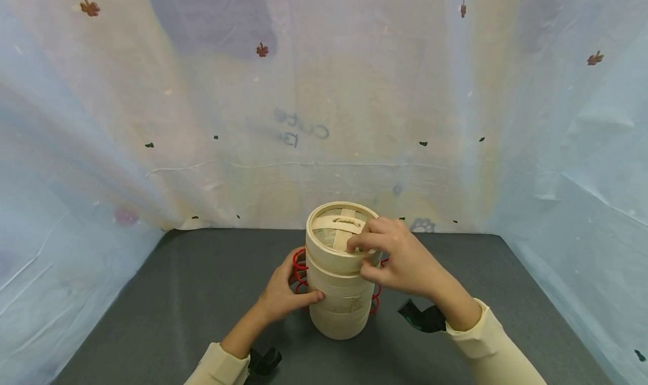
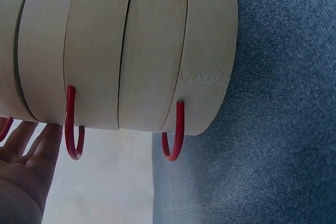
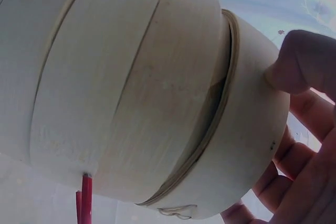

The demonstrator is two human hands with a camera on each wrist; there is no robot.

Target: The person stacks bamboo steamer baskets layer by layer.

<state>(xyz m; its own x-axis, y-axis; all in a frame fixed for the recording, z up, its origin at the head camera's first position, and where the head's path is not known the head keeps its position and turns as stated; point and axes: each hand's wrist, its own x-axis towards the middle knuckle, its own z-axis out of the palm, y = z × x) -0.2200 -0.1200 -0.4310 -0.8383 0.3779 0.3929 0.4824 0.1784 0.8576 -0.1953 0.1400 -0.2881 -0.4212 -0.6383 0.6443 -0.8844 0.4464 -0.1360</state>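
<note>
A tall stack of pale bamboo steamer tiers (image 1: pixel 339 312) stands upright, with red loop handles (image 2: pixel 178 129) along its sides. On top is a round bamboo lid (image 1: pixel 334 210) with a crossed strip and a small rope loop. Its rim is pinched by my right hand (image 1: pixel 400 258), thumb on the outer wall and fingers over the edge. The right wrist view shows a narrow dark gap between the lid's wall (image 3: pixel 247 114) and the tier below. My left hand (image 1: pixel 283 292) holds the stack's left side, thumb in front; its other fingers are partly hidden by the handles.
A dark grey table top (image 1: pixel 217 278) lies under the stack. Behind and on both sides hangs a pale plastic sheet (image 1: pixel 354 109) with leaf-shaped marks. Dark wrist straps (image 1: pixel 425 317) are worn on both arms.
</note>
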